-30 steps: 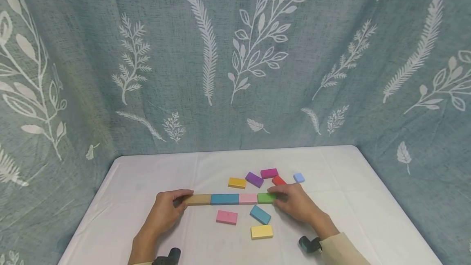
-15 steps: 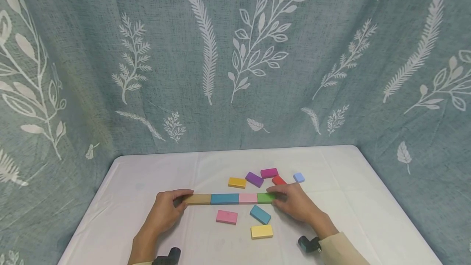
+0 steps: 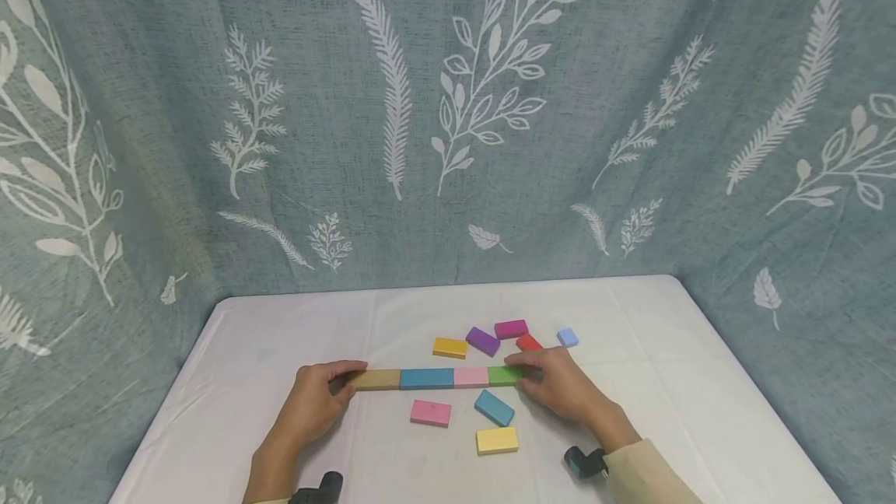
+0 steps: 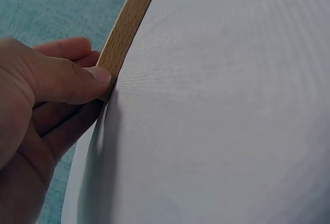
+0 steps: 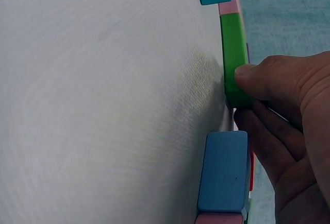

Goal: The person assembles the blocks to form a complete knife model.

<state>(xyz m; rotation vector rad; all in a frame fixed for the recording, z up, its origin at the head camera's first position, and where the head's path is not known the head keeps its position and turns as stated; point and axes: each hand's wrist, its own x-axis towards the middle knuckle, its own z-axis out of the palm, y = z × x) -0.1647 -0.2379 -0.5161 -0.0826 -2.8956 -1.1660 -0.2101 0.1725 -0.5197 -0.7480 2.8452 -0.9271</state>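
A straight row of flat blocks lies across the white table in the head view. From left to right it holds a tan wooden block (image 3: 378, 379), a blue block (image 3: 427, 379), a light pink block (image 3: 470, 377) and a green block (image 3: 502, 376). My left hand (image 3: 313, 407) pinches the wooden block's left end between thumb and fingers. At the row's other end my right hand (image 3: 560, 387) pinches the green block, covering its right end. The left wrist view shows the thumb on the wood-grained block (image 4: 129, 26). In the right wrist view the thumb presses the green block (image 5: 234, 54).
Behind the row lie orange-yellow (image 3: 450, 348), purple (image 3: 483, 341), magenta (image 3: 511, 329), red (image 3: 528, 342) and light blue (image 3: 568, 337) blocks. Nearer are pink (image 3: 430, 413), blue (image 3: 494, 407) and yellow (image 3: 497, 440) ones. A patterned curtain (image 3: 448, 138) surrounds the table (image 3: 280, 333).
My right hand has edged very slightly left with the green block. The left hand keeps its pinch, and the loose blocks stay where they were.
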